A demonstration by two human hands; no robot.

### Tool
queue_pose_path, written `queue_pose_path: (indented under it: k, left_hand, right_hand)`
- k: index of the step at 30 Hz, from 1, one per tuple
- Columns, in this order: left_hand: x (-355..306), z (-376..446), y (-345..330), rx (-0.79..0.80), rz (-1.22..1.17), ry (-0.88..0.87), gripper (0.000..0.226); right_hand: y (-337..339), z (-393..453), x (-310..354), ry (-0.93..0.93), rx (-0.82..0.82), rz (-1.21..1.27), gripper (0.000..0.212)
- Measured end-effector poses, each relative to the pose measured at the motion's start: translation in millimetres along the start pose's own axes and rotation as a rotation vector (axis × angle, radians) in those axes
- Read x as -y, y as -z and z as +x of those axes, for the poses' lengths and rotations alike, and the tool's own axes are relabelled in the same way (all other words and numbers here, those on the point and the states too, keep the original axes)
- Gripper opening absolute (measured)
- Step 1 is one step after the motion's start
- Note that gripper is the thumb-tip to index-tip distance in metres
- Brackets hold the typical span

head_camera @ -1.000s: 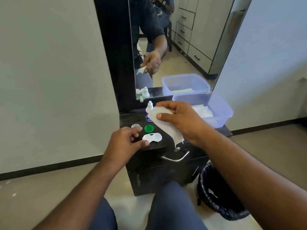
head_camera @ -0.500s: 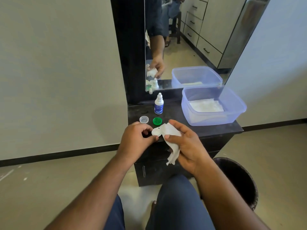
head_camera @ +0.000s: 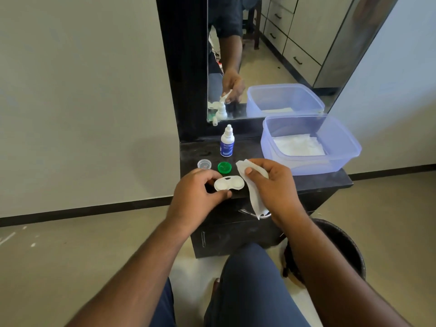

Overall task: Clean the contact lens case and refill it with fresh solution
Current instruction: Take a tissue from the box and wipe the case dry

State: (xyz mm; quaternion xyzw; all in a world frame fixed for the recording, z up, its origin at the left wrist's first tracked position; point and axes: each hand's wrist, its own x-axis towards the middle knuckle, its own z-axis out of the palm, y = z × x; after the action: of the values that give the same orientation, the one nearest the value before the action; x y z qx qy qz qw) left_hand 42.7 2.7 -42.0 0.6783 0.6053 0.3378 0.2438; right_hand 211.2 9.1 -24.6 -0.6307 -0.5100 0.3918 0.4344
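The white contact lens case (head_camera: 229, 183), both wells uncapped, is at the front edge of the black dresser top (head_camera: 313, 180). My left hand (head_camera: 195, 194) pinches its left end between thumb and fingers. Just right of the case, my right hand (head_camera: 271, 185) grips a white tissue (head_camera: 253, 194) whose tail hangs past the edge. A green cap (head_camera: 224, 167) and a clear cap (head_camera: 204, 164) lie behind the case. The small solution bottle (head_camera: 227, 142) with a blue label stands upright further back.
A translucent blue tub (head_camera: 349, 152) with white tissues inside takes up the right of the top. A mirror (head_camera: 271, 55) rises behind. A black bin (head_camera: 342, 246) stands on the floor at the right. My knees are below the dresser drawer handle.
The tissue in my right hand has drawn off the case to the right, leaving both wells uncovered. My left hand keeps its hold on the case's left end.
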Motion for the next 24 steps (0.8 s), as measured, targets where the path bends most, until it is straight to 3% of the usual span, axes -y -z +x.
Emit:
queue_pose_path:
  k: [4, 9, 12, 15, 19, 24]
  left_hand:
    - [-7.9, -8.9, 10.3, -0.026, -0.272, 0.100, 0.030]
    - [-19.3, -18.4, 21.7, 0.079, -0.715, 0.322, 0.032]
    - [-18.2, -16.2, 30.5, 0.204, -1.056, 0.587, 0.030]
    - [-13.2, -10.9, 36.9, 0.348, -1.177, 0.788, 0.039]
    - [-11.2, -7.5, 37.1, 0.430, -1.277, 0.826, 0.038]
    - [-8.7, -4.8, 29.5, 0.350, -1.355, 0.738, 0.039]
  right_hand:
    - [-7.3, -6.5, -0.9, 0.045, 0.047, 0.001, 0.026]
    - [-12.9, -4.9, 3.0, 0.021, 0.118, 0.031, 0.026]
    - [-11.4, -3.6, 7.3, 0.054, 0.167, 0.008, 0.027]
    - [-9.2, -2.9, 12.3, 0.126, 0.231, -0.019, 0.027]
    - [-10.5, -1.5, 13.6, 0.205, 0.236, -0.073, 0.028]
    - [-4.9, -2.3, 17.9, 0.181, 0.135, 0.086, 0.023]
